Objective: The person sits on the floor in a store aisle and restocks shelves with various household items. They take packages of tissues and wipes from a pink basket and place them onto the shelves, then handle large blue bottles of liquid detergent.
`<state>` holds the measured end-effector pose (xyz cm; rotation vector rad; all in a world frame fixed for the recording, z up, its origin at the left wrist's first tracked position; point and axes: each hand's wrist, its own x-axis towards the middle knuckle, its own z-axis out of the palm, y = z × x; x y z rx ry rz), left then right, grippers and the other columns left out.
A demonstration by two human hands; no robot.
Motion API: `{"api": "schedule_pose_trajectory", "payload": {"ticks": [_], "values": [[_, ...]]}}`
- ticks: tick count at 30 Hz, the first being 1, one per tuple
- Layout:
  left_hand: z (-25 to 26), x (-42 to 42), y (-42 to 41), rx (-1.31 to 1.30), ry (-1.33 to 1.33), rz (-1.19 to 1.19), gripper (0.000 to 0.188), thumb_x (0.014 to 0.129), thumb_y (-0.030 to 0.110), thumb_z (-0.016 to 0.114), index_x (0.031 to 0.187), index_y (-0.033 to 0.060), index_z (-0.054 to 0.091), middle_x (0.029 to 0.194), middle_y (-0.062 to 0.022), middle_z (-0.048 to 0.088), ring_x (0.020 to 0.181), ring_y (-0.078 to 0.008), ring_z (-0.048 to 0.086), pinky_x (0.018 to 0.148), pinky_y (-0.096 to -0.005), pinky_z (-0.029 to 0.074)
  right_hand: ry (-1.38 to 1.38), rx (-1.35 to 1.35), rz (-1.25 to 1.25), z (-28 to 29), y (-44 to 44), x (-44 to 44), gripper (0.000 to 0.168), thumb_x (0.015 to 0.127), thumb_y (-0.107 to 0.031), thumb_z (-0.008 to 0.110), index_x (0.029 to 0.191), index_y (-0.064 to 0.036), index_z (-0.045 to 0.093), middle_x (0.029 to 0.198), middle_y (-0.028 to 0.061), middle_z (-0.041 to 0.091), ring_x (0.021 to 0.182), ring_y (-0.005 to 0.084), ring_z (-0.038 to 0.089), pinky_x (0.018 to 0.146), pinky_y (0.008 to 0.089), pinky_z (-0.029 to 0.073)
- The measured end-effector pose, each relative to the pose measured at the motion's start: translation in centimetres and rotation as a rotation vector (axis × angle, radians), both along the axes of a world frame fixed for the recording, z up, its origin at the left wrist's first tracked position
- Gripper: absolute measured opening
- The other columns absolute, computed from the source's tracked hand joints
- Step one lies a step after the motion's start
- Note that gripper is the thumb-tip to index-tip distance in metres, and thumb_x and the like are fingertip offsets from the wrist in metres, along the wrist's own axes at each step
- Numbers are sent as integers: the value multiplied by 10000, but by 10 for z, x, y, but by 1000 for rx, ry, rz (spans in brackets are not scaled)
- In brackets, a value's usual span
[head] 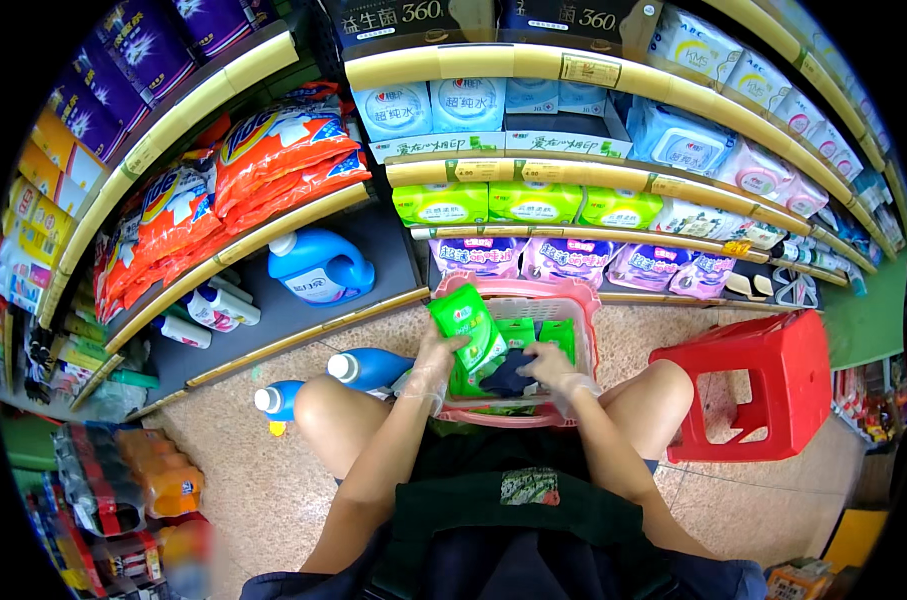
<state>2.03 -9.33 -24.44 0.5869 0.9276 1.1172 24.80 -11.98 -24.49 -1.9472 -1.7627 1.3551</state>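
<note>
Between my knees sits a pink plastic basket (586,322) holding several green packets (562,335). My left hand (440,351) grips one green soft packet of wipes (464,319) by its side, tilted above the basket's left part. A dark cloth (512,373) is bunched in my right hand (549,367), against the lower part of that packet. Clear plastic, seemingly thin gloves, shows around both wrists. The packets under my hands are partly hidden.
Shelves ahead carry green tissue packs (536,202), purple packs (566,259) and Tide detergent bags (281,157). Blue jugs (374,367) lie by my left knee; another blue jug (322,266) lies on the bottom shelf. A red plastic stool (791,390) is at my right.
</note>
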Motion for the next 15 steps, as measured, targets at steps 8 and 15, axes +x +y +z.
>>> {"api": "schedule_pose_trajectory", "payload": {"ticks": [8,15], "values": [[-2,54,-19,380,409,-150,737,724,-124,588,1399,77,375,1240,-89,557,1114,-176,548,935,-312,447,-112,963,103,60,-9,-55,412,831,-54,563,1232,-135,610,1396,169,455,1277,359,429,1061,413,356],[44,47,-20,47,56,-114,717,725,-183,550,1372,69,374,1262,-104,540,1133,-219,560,971,-357,474,415,435,-804,34,31,-12,322,880,-86,532,1184,8,578,960,133,656,990,252,621,940,319,451]]}}
